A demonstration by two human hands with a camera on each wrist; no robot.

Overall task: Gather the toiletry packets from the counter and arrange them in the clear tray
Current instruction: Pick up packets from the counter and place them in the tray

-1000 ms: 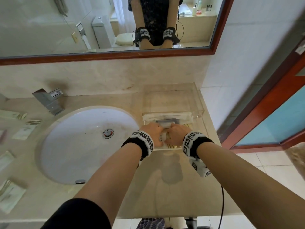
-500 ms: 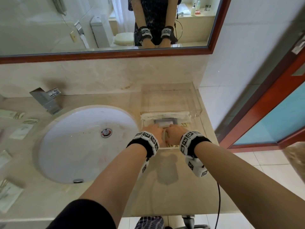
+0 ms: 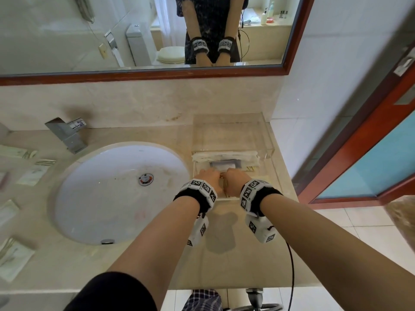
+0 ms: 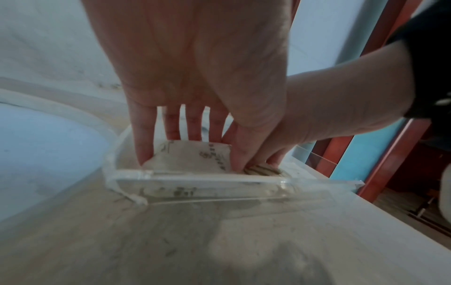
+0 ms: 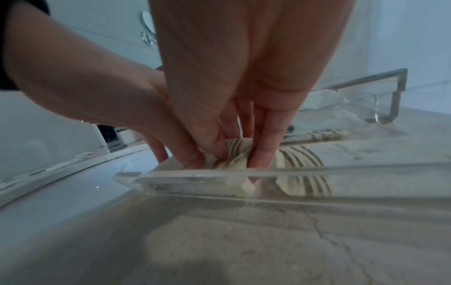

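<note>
Hands together inside near end of clear acrylic tray [image 3: 269, 151]: my left hand [image 3: 210, 177] presses a cream paper packet [image 4: 192, 160] flat, my right hand [image 3: 235, 178] pinches its striped end [image 5: 238, 156], squaring it against the front wall.

The clear tray [image 3: 268, 151] sits on the surface [image 3: 224, 261] right of the sink [image 3: 112, 194], both hands [image 3: 210, 177] reaching into its near end upon a packet [image 4: 195, 158], more packets [image 3: 13, 259] lying left of the sink, the tap [image 3: 67, 135] behind it.
</note>
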